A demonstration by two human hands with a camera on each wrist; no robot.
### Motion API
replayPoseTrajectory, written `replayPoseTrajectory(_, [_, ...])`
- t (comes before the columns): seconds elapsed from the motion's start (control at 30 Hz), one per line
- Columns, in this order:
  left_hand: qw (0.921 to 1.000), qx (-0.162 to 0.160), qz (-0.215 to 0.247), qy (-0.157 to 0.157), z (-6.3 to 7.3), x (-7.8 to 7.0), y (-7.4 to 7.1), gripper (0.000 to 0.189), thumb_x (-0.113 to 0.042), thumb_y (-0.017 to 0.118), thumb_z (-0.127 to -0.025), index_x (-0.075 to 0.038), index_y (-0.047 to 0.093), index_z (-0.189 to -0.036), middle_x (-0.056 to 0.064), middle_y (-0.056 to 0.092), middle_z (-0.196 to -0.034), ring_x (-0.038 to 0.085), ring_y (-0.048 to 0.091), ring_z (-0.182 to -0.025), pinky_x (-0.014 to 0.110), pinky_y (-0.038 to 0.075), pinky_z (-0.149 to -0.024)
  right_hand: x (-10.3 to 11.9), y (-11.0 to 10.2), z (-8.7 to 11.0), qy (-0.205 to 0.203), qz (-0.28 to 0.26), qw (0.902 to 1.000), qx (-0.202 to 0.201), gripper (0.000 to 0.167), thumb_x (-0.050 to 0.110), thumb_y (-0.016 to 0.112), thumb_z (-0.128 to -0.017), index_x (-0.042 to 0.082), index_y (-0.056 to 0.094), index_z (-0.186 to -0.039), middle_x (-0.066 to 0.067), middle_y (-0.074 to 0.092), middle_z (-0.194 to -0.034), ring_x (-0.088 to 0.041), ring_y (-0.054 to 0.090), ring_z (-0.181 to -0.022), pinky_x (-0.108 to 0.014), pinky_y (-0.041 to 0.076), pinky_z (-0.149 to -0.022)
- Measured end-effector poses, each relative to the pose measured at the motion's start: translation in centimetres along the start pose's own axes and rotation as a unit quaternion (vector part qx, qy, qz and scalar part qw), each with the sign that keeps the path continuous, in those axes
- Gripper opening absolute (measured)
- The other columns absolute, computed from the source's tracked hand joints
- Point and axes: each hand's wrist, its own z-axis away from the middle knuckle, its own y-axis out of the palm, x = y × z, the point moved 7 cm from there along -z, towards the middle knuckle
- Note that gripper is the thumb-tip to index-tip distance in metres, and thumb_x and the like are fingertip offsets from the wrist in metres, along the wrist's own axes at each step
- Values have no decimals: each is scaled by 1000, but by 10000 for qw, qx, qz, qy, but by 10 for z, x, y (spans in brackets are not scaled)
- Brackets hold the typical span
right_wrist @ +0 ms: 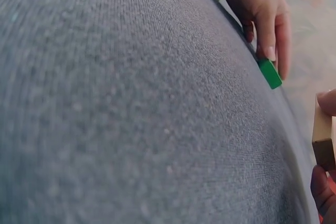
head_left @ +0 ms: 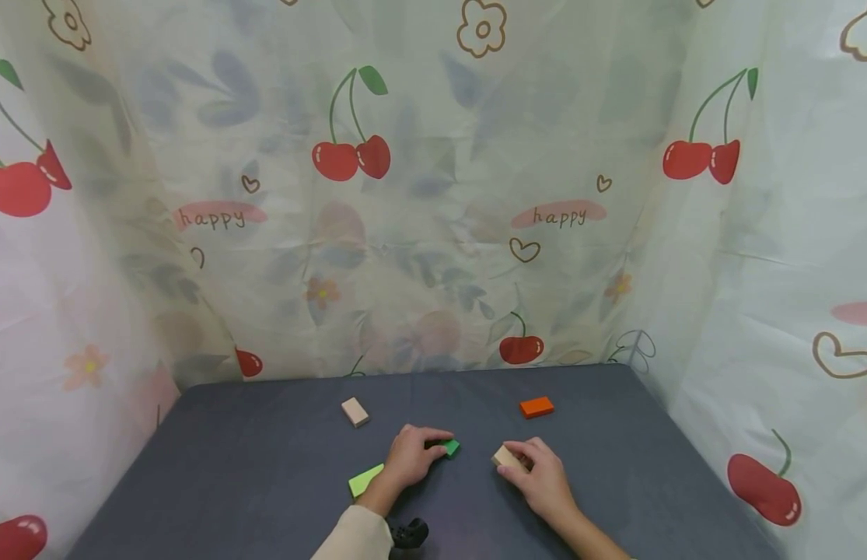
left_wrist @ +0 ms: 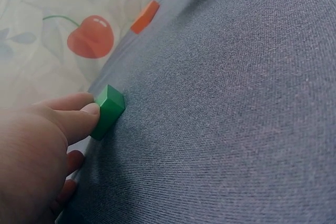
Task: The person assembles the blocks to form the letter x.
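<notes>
Between thumb and fingers, my left hand (head_left: 410,455) pinches a green block (head_left: 450,447) low at the table's middle. The left wrist view shows the same green block (left_wrist: 109,111) with the thumb on its near face. To the right, my right hand (head_left: 541,476) grips a plain wooden block (head_left: 508,458); in the right wrist view this wooden block (right_wrist: 323,132) appears at the right edge, held by the fingers. A gap separates the two held blocks. A light green block (head_left: 365,481) lies beside my left wrist, partly hidden by it.
Farther back on the dark grey table (head_left: 265,467) lie a pale wooden block (head_left: 354,411) at left and an orange block (head_left: 536,407) at right. A patterned curtain (head_left: 433,233) encloses the back and sides. A black object (head_left: 410,533) sits by the left sleeve.
</notes>
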Motion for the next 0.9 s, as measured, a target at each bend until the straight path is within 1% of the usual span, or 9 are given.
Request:
replayPoseTrajectory(0.17, [10000,9,-21,-15,0,-1,-1,25,-20,68,-92,-22,74,-116,-2,69,-114,24,54,-103,48,42,-88,1,4,-1,30,-2,10000,65,33,14,88,-69,12,76,-100,6,55,-81,-10,52,-73,-25,42,-66])
replayPoseTrajectory(0.4, [10000,26,-27,-48,0,1,0,25,-20,67,-93,-23,74,-117,-2,69,-115,25,54,-106,48,42,-89,4,10,0,-111,6,9999,50,33,15,89,-69,11,76,-98,8,54,-80,-9,51,-71,-25,42,-64])
replayPoseTrajectory(0.6, [10000,19,-46,-36,0,1,-1,25,-20,67,-92,-22,74,-117,-2,69,-115,26,54,-106,48,42,-89,4,15,-1,-125,-3,9999,84,32,15,89,-69,10,76,-98,9,53,-79,-7,49,-70,-25,42,-63])
replayPoseTrajectory(0.9, [9999,-5,-149,-11,0,-1,-1,25,-20,68,-92,-23,74,-116,-2,69,-114,25,55,-105,48,43,-90,5,21,-2,-71,-49,9996,280,31,16,88,-70,11,76,-98,7,53,-79,-7,48,-69,-24,41,-63])
